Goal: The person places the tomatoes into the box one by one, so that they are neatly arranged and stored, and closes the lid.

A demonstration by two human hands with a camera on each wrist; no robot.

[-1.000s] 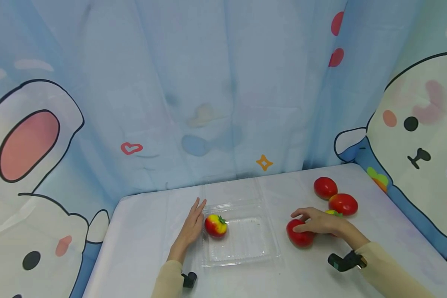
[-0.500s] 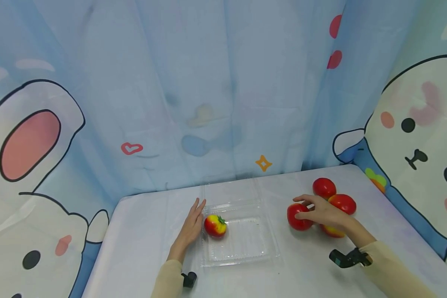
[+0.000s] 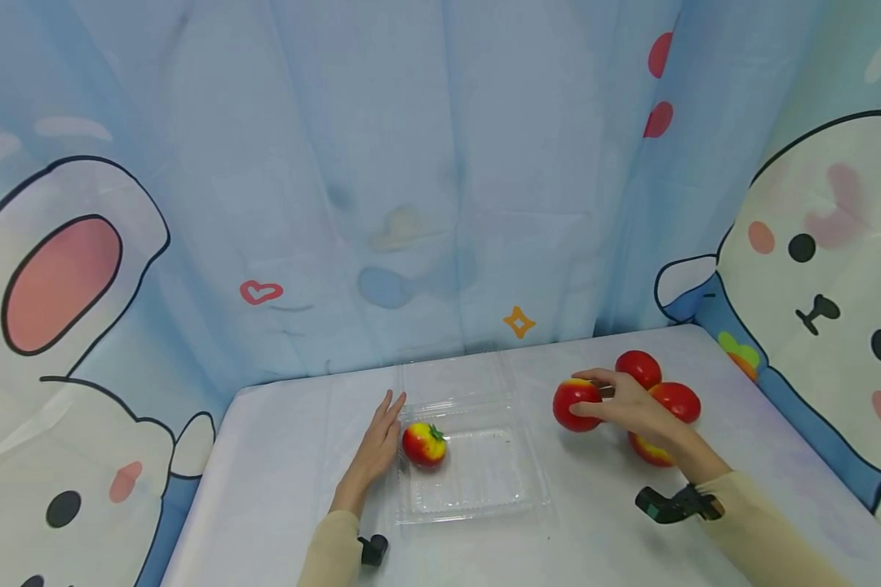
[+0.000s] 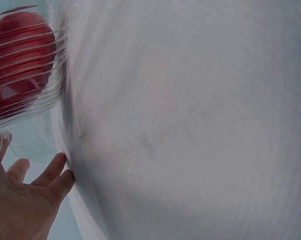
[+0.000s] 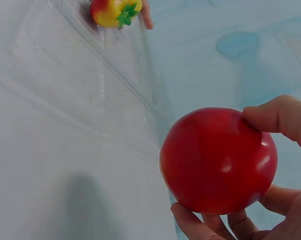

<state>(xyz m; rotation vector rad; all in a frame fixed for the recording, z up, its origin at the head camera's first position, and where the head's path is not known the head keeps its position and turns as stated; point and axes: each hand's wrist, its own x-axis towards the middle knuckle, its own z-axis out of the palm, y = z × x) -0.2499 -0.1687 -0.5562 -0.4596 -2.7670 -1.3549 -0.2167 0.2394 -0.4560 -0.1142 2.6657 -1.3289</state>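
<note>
My right hand [image 3: 624, 401] grips a glossy red toy tomato [image 3: 576, 405] between thumb and fingers, right of the clear plastic box. In the right wrist view this tomato [image 5: 218, 162] hangs over the white cloth. My left hand [image 3: 377, 446] lies along the left side of the open clear box [image 3: 477, 514], fingers extended; the left wrist view shows its thumb right at the ribbed wall. Inside the box, at its left end, sits another tomato [image 3: 420, 450], red and yellow with a green leafy top.
Several more red tomatoes lie at the right of the white-covered table: one at the back [image 3: 639, 368], one beside it [image 3: 679, 399], one partly hidden under my right wrist [image 3: 649, 452]. The box's raised lid [image 3: 451, 377] stands behind it. A blue cartoon curtain [image 3: 382, 163] hangs behind.
My right hand has lifted the red tomato off the cloth and moved it back and slightly left, turning it so yellow shows on top. My left hand has stayed in place.
</note>
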